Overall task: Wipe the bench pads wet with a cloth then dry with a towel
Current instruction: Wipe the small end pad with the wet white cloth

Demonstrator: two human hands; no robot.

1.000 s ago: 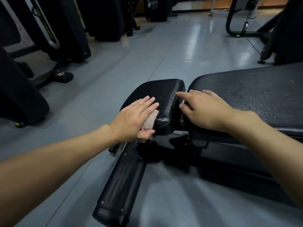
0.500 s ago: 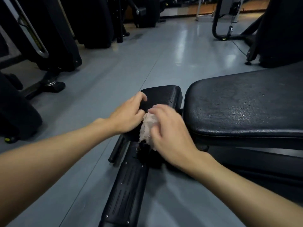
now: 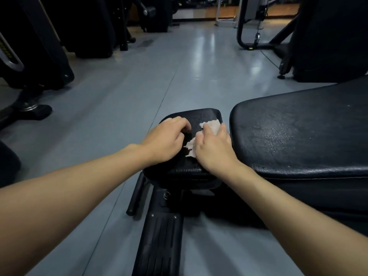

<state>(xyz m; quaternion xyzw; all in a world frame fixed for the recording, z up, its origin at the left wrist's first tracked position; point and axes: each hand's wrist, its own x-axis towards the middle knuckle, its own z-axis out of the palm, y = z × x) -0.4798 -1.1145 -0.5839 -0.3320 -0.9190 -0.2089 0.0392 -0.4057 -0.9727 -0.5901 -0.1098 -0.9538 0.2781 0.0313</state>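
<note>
The right hand [image 3: 213,149] grips a pale cloth [image 3: 212,124] on the small black pad [image 3: 201,115]. The left hand [image 3: 165,140] rests curl-fingered at its nine o'clock, and a larger pad [image 3: 298,132] lies at three o'clock.

both arms extended — left hand [image 3: 166,139] curled, right hand [image 3: 212,145] apparently gripping cloth [image 3: 212,124]

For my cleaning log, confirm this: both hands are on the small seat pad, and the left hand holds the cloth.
Wrong hand: the head view shows the right hand holding the cloth, the left hand beside it, both on the small seat pad.
</note>
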